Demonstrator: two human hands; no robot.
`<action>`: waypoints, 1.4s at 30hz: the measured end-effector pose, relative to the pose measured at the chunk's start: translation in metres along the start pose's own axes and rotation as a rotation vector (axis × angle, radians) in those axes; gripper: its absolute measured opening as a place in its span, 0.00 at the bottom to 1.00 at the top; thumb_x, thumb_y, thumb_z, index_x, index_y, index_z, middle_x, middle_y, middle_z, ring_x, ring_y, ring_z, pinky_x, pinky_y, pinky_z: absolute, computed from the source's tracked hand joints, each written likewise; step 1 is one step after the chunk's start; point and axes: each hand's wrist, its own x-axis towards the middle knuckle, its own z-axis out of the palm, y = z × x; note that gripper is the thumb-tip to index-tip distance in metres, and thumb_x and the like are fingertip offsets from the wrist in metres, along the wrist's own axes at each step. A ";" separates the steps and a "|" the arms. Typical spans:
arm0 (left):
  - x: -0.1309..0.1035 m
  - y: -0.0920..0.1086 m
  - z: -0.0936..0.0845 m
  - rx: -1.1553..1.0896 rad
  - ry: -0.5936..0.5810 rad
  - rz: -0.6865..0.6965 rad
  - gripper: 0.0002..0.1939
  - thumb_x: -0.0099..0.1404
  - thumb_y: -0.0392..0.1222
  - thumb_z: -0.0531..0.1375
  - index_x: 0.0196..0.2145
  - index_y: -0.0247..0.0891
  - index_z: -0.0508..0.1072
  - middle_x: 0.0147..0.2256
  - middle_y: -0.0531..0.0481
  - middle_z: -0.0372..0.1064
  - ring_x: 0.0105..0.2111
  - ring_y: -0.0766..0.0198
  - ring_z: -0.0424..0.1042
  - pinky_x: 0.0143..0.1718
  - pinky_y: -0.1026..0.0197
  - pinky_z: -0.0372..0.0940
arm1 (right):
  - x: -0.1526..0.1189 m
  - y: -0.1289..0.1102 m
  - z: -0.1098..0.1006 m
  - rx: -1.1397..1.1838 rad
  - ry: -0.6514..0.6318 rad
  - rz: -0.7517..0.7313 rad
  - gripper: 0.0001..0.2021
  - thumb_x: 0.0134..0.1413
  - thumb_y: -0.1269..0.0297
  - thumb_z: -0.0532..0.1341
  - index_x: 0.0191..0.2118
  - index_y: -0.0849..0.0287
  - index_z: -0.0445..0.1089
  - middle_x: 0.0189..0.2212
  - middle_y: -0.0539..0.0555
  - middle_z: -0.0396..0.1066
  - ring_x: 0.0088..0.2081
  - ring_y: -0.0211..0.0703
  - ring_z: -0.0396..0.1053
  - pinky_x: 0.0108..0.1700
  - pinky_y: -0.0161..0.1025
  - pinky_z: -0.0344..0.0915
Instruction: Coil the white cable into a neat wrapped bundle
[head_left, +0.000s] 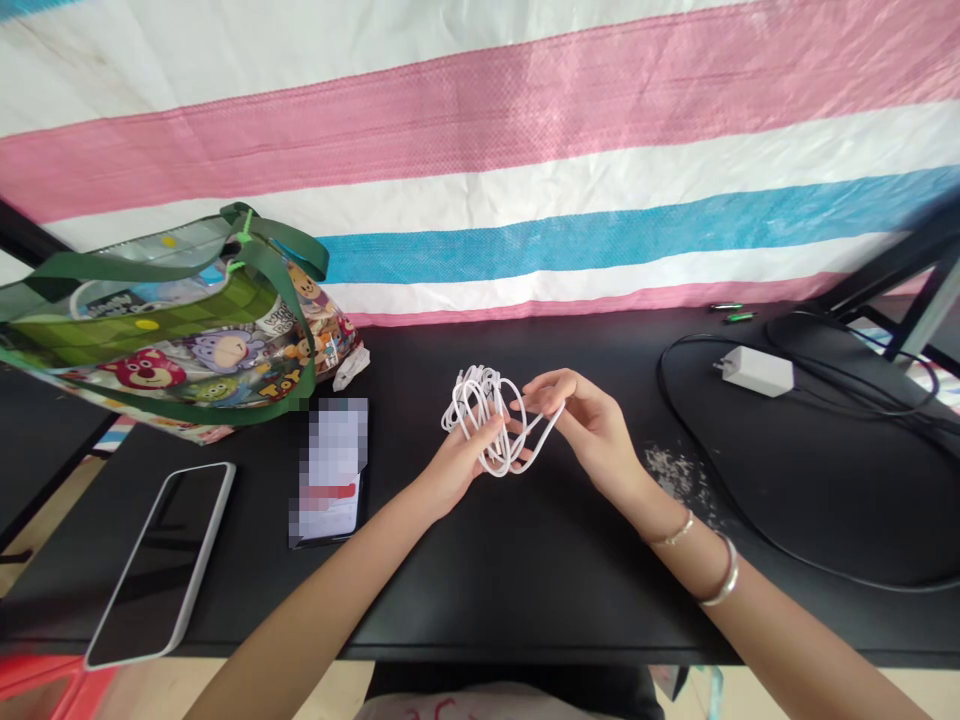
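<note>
A loosely coiled white cable point(491, 405) hangs in the air above the middle of the black table. My left hand point(469, 455) is closed around the coil, its thumb across the loops. To the right, my right hand point(581, 410) pinches one loop of the same cable between thumb and fingertips, pulled a little away from the bundle. Some of the left fingers are hidden behind the loops. The cable's ends cannot be made out clearly.
On the left stand a clear cartoon bag with green straps point(217, 340), a lit phone point(330, 470) and a white-edged phone point(165, 560). At right lie a white charger point(757, 370), a black cable point(697, 450) and white scraps point(679, 475). A striped sheet point(480, 110) hangs behind the table point(487, 580).
</note>
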 end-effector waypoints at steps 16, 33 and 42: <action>-0.003 -0.001 0.001 0.343 -0.209 0.029 0.20 0.54 0.48 0.64 0.43 0.38 0.70 0.35 0.48 0.71 0.32 0.62 0.71 0.34 0.61 0.63 | 0.001 -0.006 0.004 0.008 -0.002 0.110 0.10 0.48 0.58 0.65 0.32 0.54 0.64 0.27 0.47 0.62 0.22 0.33 0.58 0.21 0.33 0.61; -0.002 0.009 -0.002 -0.022 -0.217 -0.018 0.18 0.47 0.34 0.60 0.39 0.40 0.75 0.39 0.48 0.75 0.38 0.58 0.72 0.41 0.57 0.62 | 0.004 -0.007 -0.009 0.052 0.036 0.037 0.14 0.50 0.49 0.63 0.31 0.55 0.64 0.21 0.46 0.64 0.21 0.37 0.63 0.25 0.37 0.62; -0.001 0.016 -0.005 -0.206 -0.180 -0.013 0.05 0.47 0.33 0.59 0.17 0.37 0.66 0.33 0.49 0.75 0.37 0.60 0.71 0.42 0.56 0.62 | 0.007 -0.004 -0.012 0.059 0.145 0.023 0.17 0.49 0.45 0.62 0.27 0.55 0.68 0.24 0.48 0.67 0.25 0.39 0.64 0.31 0.39 0.62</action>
